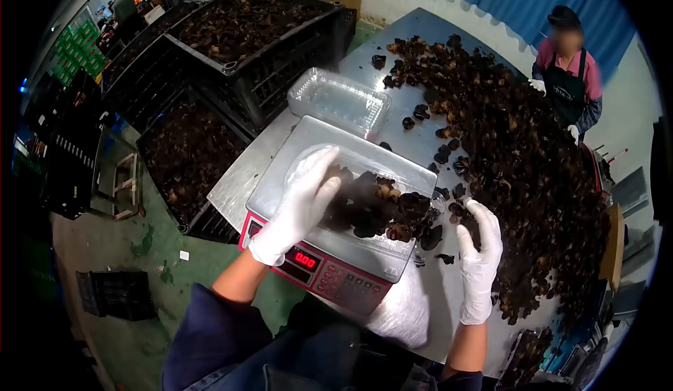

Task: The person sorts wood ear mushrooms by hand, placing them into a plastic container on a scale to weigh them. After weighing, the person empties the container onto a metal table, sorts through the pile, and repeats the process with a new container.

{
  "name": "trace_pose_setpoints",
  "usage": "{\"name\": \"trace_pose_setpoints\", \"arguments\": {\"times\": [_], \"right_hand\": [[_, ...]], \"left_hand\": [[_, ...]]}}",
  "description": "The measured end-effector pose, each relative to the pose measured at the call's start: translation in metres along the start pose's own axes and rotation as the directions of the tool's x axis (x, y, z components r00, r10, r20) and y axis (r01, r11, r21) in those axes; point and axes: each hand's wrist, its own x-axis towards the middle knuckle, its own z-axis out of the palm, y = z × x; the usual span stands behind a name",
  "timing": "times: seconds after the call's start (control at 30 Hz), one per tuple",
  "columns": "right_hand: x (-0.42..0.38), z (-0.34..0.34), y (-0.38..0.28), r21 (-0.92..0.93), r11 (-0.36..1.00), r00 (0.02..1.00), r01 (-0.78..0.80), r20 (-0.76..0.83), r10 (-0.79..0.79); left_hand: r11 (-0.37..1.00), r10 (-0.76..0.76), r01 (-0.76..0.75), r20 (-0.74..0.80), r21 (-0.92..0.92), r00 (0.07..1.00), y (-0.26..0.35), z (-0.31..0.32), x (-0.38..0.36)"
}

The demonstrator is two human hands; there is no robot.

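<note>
My gloved left hand (298, 205) is over the left part of the scale (348, 289), its fingers and thumb curled around dark wood ear mushrooms (371, 202). These mushrooms are heaped over a clear plastic tray on the metal weighing plate (319, 135), partly blurred and partly hidden by the hand. The red display shows 0.00. To the right of the scale, my gloved right hand (481, 251) curls its fingers and thumb about a small dark clump of wood ear mushroom (459, 214), close to the big pile.
A large pile of wood ear mushrooms (519, 174) covers the table's right side. An empty clear tray (336, 100) stands behind the scale. Black crates (280, 76) of mushrooms are stacked at left. Across the table stands a person (566, 86) with gloved hands near the pile.
</note>
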Motion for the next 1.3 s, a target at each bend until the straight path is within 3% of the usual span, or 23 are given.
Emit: {"name": "trace_pose_setpoints", "arguments": {"times": [0.03, 0.1, 0.23, 0.3, 0.37, 0.4, 0.47, 0.53, 0.67, 0.83, 0.93, 1.13, 1.23, 1.27, 1.3], "right_hand": [[-0.002, -0.001, 0.004, 0.008, 1.0, 0.999, -0.029, -0.022, 0.03], [-0.005, 0.0, 0.005, 0.059, 0.997, 0.998, -0.059, -0.016, 0.06], [-0.02, 0.002, 0.016, 0.056, 0.993, 0.994, -0.103, -0.031, 0.104], [-0.033, 0.002, 0.018, 0.106, 0.98, 0.986, -0.168, -0.005, 0.169], [-0.041, 0.006, 0.03, 0.154, 0.98, 0.992, -0.124, 0.009, 0.124], [-0.041, 0.01, 0.028, 0.249, 0.956, 0.988, -0.153, 0.007, 0.156], [-0.041, 0.016, 0.017, 0.461, 0.852, 0.966, -0.249, 0.057, 0.251], [-0.04, 0.023, 0.024, 0.565, 0.756, 0.941, -0.331, 0.14, 0.308], [-0.051, 0.042, 0.046, 0.67, 0.623, 0.911, -0.403, 0.229, 0.344], [-0.065, 0.041, 0.05, 0.621, 0.648, 0.895, -0.442, 0.255, 0.366], [-0.053, 0.05, 0.069, 0.658, 0.558, 0.858, -0.506, 0.319, 0.402], [-0.025, 0.075, 0.08, 0.581, 0.543, 0.787, -0.606, 0.336, 0.518], [-0.022, 0.078, 0.051, 0.736, 0.471, 0.872, -0.486, 0.372, 0.318], [-0.022, 0.078, 0.036, 0.609, 0.675, 0.909, -0.416, 0.255, 0.33], [-0.024, 0.088, 0.046, 0.688, 0.582, 0.899, -0.433, 0.281, 0.337]], "left_hand": [[1.0, 0.018, -0.018, -0.023, 0.001, 1.0, -0.001, -0.005, 0.0], [0.972, -0.19, 0.179, -0.063, -0.15, 0.98, 0.01, -0.023, 0.0], [0.958, -0.258, 0.192, -0.351, -0.212, 0.9, 0.008, -0.058, -0.011], [0.956, -0.278, 0.21, -0.408, -0.204, 0.87, 0.016, -0.07, -0.023], [0.926, -0.361, 0.263, -0.439, -0.27, 0.823, 0.026, -0.078, -0.037], [0.951, -0.295, 0.207, -0.477, -0.228, 0.828, 0.02, -0.079, -0.049], [0.939, -0.333, 0.236, -0.486, -0.251, 0.808, 0.038, -0.081, -0.07], [0.909, -0.409, 0.298, -0.489, -0.291, 0.77, 0.06, -0.083, -0.087], [0.96, -0.281, 0.237, -0.518, -0.15, 0.808, 0.072, -0.085, -0.108], [0.944, -0.329, 0.285, -0.432, -0.163, 0.84, 0.065, -0.073, -0.099], [0.909, -0.414, 0.369, -0.322, -0.192, 0.852, 0.055, -0.053, -0.082], [0.947, -0.32, 0.32, -0.257, -0.044, 0.912, -0.016, -0.009, -0.032], [0.926, -0.333, 0.368, -0.282, 0.082, 0.9, -0.027, 0.013, -0.012], [0.93, -0.368, 0.361, -0.193, -0.073, 0.909, -0.012, 0.01, -0.007], [0.907, -0.382, 0.356, -0.082, -0.223, 0.921, -0.005, 0.007, -0.004]]}}
